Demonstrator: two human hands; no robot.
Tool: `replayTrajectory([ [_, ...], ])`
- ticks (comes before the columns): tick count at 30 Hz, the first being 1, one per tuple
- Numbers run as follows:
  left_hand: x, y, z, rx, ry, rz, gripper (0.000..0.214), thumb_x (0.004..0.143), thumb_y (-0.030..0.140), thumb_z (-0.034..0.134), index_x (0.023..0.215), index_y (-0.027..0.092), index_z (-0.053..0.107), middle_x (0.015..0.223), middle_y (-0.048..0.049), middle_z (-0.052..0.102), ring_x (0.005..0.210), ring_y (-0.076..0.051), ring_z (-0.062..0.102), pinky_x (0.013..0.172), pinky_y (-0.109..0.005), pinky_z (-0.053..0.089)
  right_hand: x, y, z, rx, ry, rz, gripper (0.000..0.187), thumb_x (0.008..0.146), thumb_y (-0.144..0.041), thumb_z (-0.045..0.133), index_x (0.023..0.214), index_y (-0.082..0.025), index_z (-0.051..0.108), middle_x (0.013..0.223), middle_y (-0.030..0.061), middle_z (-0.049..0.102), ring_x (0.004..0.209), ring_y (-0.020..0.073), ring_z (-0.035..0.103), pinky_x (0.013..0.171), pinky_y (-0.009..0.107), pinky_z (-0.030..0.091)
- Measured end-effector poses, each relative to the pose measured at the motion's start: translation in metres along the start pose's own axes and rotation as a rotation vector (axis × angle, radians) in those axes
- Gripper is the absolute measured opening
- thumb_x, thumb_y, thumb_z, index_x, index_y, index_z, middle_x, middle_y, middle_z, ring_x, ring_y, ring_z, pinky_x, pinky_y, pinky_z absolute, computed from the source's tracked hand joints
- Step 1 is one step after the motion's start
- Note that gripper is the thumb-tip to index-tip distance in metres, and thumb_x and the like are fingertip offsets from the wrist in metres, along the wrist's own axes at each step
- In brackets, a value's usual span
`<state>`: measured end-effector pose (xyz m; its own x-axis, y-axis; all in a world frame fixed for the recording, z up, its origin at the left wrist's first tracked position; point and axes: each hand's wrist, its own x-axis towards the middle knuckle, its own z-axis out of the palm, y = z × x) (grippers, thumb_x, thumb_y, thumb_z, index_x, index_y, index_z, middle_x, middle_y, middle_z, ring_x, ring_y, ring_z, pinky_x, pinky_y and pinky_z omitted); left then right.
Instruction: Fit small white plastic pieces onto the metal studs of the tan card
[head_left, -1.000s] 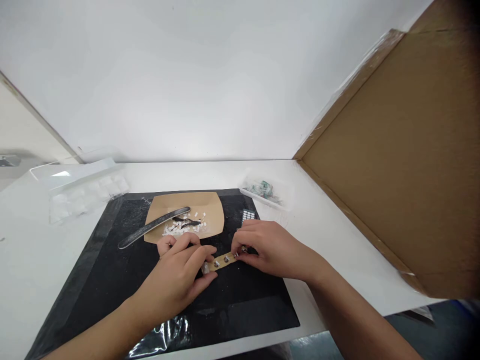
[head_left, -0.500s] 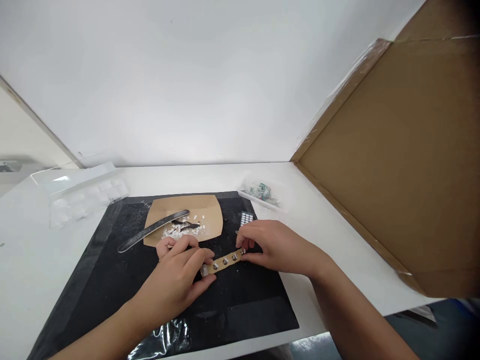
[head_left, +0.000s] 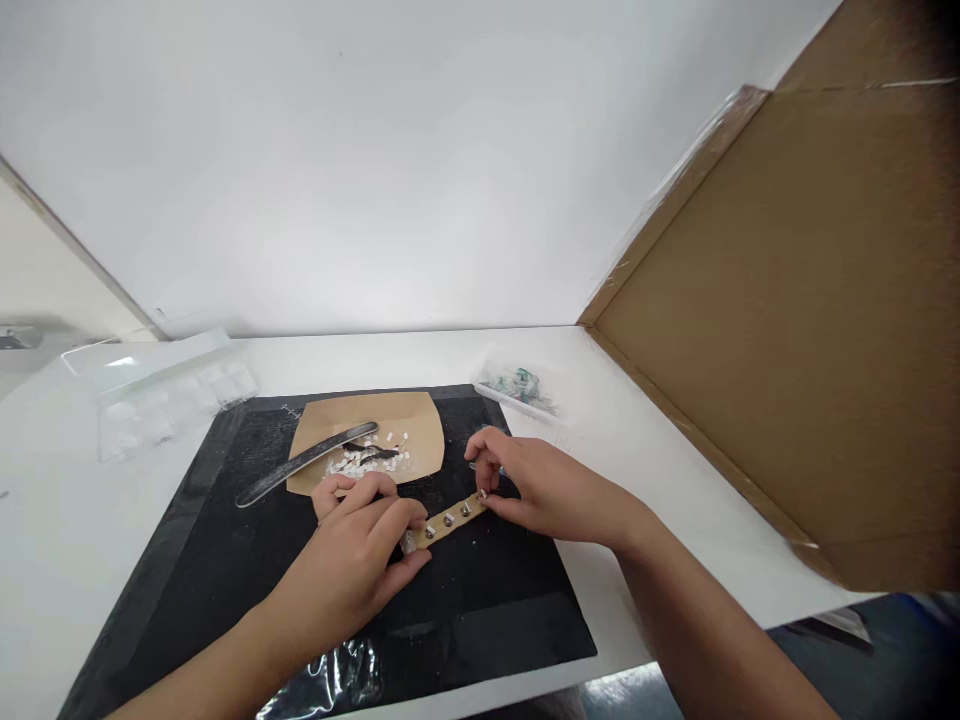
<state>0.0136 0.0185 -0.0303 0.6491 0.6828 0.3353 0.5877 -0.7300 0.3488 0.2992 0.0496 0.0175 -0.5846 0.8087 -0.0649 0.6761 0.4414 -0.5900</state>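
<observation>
A narrow tan strip bearing a row of small round metal pieces, with little white bits on them, lies slanted over the black mat. My left hand is closed on its left end, next to a small clear piece by the fingertips. At the strip's right end is my right hand, thumb and bent fingers closed around the last metal piece. Whatever tiny item those fingertips hold is mostly hidden.
Behind my left hand, a brown paper tray holds white chips and dark scraps. A curved grey nail file rests across its edge. Clear plastic boxes stand at left; a small clear box of greenish packets is behind. Cardboard rises at right.
My right hand's index finger has lifted and its fingers have shifted slightly left at the strip's end. The dotted white sheet is now hidden behind that hand. My left hand stays put.
</observation>
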Motion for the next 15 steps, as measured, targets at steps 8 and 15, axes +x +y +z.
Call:
replayTrajectory([
  [8, 0.0, 0.0, 0.001, 0.0, 0.034, 0.005, 0.022, 0.096, 0.021, 0.075, 0.113, 0.023, 0.063, 0.099, -0.0003, 0.076, 0.104, -0.027, 0.063, 0.102, -0.048, 0.025, 0.0, 0.002, -0.005, 0.047, 0.138, -0.015, 0.038, 0.094, -0.015, 0.067, 0.125, -0.026, 0.049, 0.103, 0.0012, 0.074, 0.096, 0.0209, 0.069, 0.085, 0.035, 0.052],
  [15, 0.003, 0.005, -0.006, -0.017, 0.15, 0.095, 0.015, 0.1, 0.027, 0.072, 0.113, 0.022, 0.065, 0.101, -0.0042, 0.074, 0.103, -0.028, 0.061, 0.1, -0.048, 0.026, 0.001, -0.015, 0.012, 0.466, 0.146, -0.031, 0.033, 0.096, -0.023, 0.069, 0.12, -0.028, 0.046, 0.097, 0.0002, 0.067, 0.105, 0.0216, 0.074, 0.065, 0.023, 0.054],
])
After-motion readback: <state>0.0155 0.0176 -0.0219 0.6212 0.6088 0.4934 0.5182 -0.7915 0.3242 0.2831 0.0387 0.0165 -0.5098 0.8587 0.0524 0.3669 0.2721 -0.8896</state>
